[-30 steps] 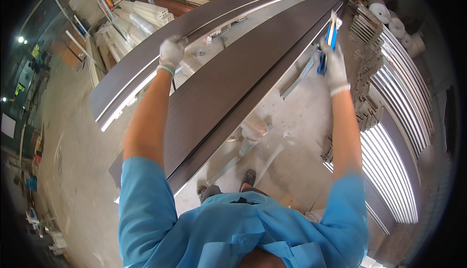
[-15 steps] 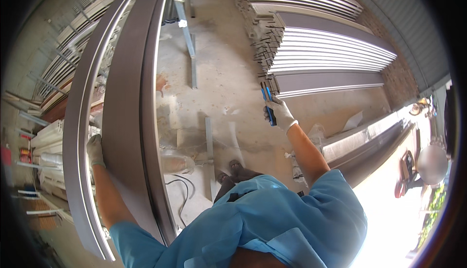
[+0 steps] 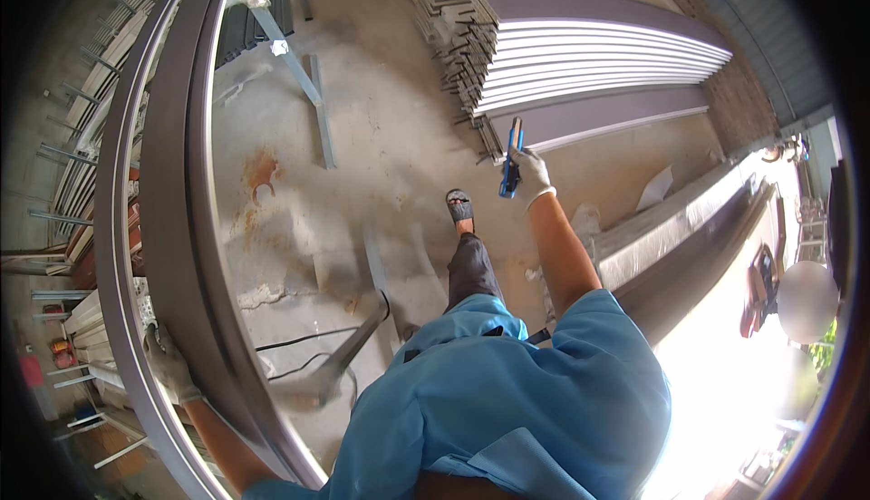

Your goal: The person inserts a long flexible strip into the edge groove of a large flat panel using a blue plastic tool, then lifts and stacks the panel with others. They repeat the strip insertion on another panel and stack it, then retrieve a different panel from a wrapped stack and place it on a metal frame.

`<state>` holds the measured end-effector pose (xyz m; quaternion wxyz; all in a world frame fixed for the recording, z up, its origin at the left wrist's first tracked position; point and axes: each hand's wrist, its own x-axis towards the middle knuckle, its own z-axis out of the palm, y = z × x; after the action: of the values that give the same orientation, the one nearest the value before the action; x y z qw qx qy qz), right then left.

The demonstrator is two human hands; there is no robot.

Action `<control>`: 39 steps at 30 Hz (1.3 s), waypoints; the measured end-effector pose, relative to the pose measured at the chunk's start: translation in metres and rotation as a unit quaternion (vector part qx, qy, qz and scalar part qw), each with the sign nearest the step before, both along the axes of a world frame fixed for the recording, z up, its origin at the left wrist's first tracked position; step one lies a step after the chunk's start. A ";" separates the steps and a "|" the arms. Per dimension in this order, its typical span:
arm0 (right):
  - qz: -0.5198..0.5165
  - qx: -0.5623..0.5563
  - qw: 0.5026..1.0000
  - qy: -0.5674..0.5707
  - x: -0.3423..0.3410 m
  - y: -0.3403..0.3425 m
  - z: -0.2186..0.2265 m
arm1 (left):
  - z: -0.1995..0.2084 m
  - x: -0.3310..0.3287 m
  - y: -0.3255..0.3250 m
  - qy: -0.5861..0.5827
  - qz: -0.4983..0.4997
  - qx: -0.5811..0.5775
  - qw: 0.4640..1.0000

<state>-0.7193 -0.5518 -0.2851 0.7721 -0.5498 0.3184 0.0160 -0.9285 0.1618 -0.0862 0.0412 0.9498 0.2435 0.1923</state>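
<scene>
My left hand, in a grey-white glove, is at the gap between two long brown panels that run along my left side. Its fingers bend around the edge of the wide brown panel, partly hidden. The narrower brown panel lies just outside that hand. Out in front on the right, my gloved right hand is closed around a blue-and-black utility knife. The knife points away from me, well above the floor.
Stacked brown and white panels lie at the far right. Wrapped long pieces lie nearer on the right. A metal bar frame stands ahead, and a dark cable crosses the floor by my legs. People with blurred heads are at the right edge.
One of my feet has stepped forward. My left hand sits lower in the picture, still at the wide panel. The right hand has risen slightly with the knife, which is turned differently.
</scene>
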 end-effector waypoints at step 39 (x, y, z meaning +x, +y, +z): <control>0.197 -0.308 0.916 -0.164 0.434 0.002 0.018 | -0.028 0.032 -0.062 -0.090 0.317 -0.234 0.915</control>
<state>-0.2853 -0.5498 -0.2668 0.5870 -0.8070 0.0613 -0.0219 -0.8969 0.0994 -0.1145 0.2208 0.7648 0.5648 0.2176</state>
